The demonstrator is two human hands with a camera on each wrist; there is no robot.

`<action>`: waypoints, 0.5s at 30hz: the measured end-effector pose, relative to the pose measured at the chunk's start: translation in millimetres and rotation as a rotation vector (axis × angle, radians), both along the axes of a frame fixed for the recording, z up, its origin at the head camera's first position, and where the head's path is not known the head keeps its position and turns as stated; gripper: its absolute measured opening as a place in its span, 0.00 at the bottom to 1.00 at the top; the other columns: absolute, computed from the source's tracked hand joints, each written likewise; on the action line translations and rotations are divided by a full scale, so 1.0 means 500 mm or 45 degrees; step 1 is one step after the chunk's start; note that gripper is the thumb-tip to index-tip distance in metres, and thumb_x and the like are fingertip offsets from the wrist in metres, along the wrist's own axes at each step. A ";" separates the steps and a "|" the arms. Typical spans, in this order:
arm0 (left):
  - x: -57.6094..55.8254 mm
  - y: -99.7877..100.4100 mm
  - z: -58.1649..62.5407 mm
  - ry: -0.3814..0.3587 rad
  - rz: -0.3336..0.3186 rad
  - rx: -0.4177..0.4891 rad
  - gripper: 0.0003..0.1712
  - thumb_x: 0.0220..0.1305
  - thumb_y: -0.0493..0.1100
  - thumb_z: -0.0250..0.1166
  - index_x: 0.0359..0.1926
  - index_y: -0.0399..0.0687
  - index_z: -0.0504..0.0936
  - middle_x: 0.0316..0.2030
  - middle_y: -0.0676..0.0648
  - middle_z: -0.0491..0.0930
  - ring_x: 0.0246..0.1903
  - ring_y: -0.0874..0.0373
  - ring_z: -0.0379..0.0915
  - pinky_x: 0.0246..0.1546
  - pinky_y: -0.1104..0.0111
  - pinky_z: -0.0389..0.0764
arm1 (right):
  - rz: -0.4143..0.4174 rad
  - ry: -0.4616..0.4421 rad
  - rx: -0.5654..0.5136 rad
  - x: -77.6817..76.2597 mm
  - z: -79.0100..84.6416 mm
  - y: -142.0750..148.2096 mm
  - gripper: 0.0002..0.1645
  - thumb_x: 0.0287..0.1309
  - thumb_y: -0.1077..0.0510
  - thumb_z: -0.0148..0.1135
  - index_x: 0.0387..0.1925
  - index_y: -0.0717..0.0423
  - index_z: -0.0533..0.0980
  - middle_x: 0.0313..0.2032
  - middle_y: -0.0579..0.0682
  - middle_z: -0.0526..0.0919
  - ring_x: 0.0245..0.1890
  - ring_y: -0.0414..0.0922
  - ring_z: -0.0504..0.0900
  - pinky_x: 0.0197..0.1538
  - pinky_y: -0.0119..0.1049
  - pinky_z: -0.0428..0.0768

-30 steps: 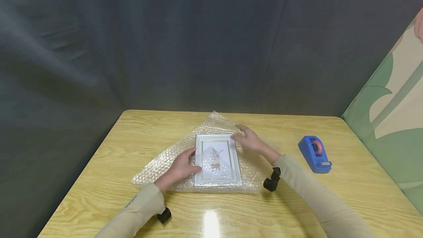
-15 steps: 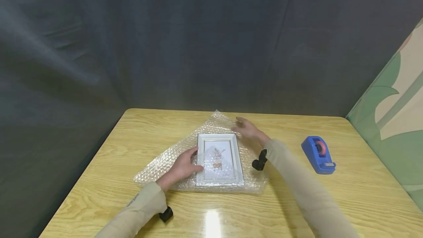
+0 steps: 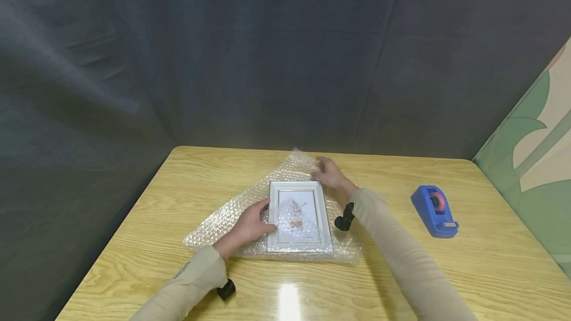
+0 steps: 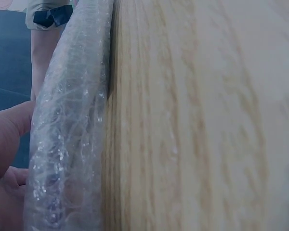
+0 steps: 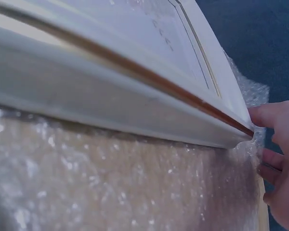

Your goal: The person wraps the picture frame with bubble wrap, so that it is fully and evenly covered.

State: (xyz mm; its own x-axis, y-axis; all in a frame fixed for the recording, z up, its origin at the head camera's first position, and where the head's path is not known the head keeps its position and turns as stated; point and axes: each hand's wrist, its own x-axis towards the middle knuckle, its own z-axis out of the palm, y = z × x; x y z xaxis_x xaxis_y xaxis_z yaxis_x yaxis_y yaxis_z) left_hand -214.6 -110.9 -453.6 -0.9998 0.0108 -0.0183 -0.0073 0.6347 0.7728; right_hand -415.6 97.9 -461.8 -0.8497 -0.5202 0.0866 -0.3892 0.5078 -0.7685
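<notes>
A white picture frame (image 3: 301,247) with a flower print lies face up on a sheet of bubble wrap (image 3: 223,219) on the table. My left hand (image 3: 248,225) holds the frame's left side, its thumb over the border. In the left wrist view, bubble wrap (image 4: 70,130) runs round the frame's near edge, beside the left hand (image 4: 5,149). My right hand (image 3: 331,174) is at the far right corner of the frame. In the right wrist view, the right hand (image 5: 284,149) pinches the bubble wrap (image 5: 135,187) there, thumb close against the frame's corner (image 5: 231,108).
A blue tape dispenser (image 3: 433,212) with a roll of pink tape (image 3: 438,202) stands on the wooden table (image 3: 147,241) to the right. Behind the table hangs a dark curtain (image 3: 276,63). A patterned cloth (image 3: 535,172) slopes along the right side.
My right hand has moved from over the frame's right edge to behind its far right corner and taken the wrap. The left hand stays at the frame's left side.
</notes>
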 end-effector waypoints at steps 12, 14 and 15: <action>-0.003 -0.003 0.000 -0.020 -0.003 0.017 0.48 0.41 0.40 0.70 0.64 0.36 0.59 0.60 0.38 0.65 0.56 0.42 0.64 0.57 0.55 0.67 | -0.013 0.275 -0.067 0.017 0.044 -0.023 0.23 0.58 0.57 0.58 0.52 0.66 0.72 0.46 0.62 0.76 0.44 0.55 0.74 0.47 0.48 0.74; -0.003 -0.002 -0.002 -0.013 -0.010 0.026 0.48 0.41 0.40 0.70 0.64 0.35 0.59 0.60 0.38 0.66 0.56 0.42 0.64 0.57 0.56 0.67 | -0.011 0.271 -0.092 0.024 0.047 -0.032 0.21 0.58 0.57 0.57 0.51 0.65 0.73 0.48 0.62 0.76 0.45 0.55 0.75 0.47 0.48 0.75; -0.004 -0.002 -0.002 -0.006 -0.016 0.029 0.47 0.41 0.40 0.71 0.64 0.35 0.59 0.59 0.37 0.66 0.56 0.41 0.64 0.57 0.55 0.67 | -0.022 0.260 -0.107 0.029 0.050 -0.037 0.20 0.59 0.56 0.57 0.50 0.64 0.74 0.48 0.61 0.77 0.45 0.55 0.76 0.47 0.47 0.76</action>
